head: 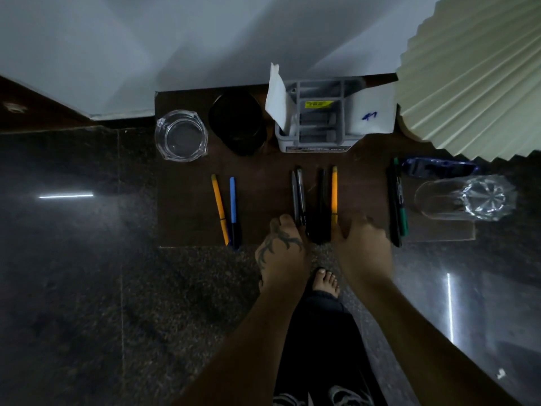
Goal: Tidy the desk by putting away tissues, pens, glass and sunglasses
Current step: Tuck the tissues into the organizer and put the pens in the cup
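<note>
Several pens lie on the small dark desk. A yellow pen and a blue pen lie at the left, and two grey pens in the middle. Beside them are a black pen and a second yellow pen. Black and green markers lie at the right. My tattooed left hand curls at the grey pens' near ends, its fingers hidden. My right hand rests by the middle yellow pen's near end, fingers loose. Blue sunglasses lie behind a drinking glass tipped on its side. A tissue stands in a grey organiser.
A glass ashtray and a black round object stand at the back left. A white box sits next to the organiser. A pleated lampshade overhangs the right back corner. Dark stone floor surrounds the desk, and my foot is below it.
</note>
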Available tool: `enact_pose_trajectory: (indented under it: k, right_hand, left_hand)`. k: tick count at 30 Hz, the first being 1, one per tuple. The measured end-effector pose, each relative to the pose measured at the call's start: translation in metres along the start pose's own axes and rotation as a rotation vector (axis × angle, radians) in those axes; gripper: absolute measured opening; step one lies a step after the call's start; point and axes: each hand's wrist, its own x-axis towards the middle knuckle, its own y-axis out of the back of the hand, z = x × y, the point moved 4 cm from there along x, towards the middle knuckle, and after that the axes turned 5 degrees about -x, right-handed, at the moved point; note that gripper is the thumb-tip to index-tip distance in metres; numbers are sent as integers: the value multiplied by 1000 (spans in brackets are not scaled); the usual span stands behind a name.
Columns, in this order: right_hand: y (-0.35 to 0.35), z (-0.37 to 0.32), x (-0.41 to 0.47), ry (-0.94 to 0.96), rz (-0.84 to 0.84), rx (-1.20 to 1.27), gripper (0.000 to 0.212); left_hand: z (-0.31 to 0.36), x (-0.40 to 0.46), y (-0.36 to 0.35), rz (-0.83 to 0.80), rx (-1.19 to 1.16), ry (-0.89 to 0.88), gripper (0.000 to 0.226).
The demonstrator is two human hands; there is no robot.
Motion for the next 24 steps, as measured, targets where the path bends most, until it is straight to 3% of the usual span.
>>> enact_pose_trajectory:
  k: [5,16,18,24]
  right_hand:
    - [-16,-1,12,-20,-86,-35,25]
    - [-21,0,15,-37,-95,-57,19]
    - [-20,1,13,-46,-79,-58,21]
    - [-10,1,3,-48,6,-37,18]
  left_hand:
    - [7,5,-3,134,-24,-71,38]
    - [6,7,-7,89,-9,-61,39]
    - [8,7,-10,29,-4,-64,39]
    - [0,7,-4,58,41,-10,49]
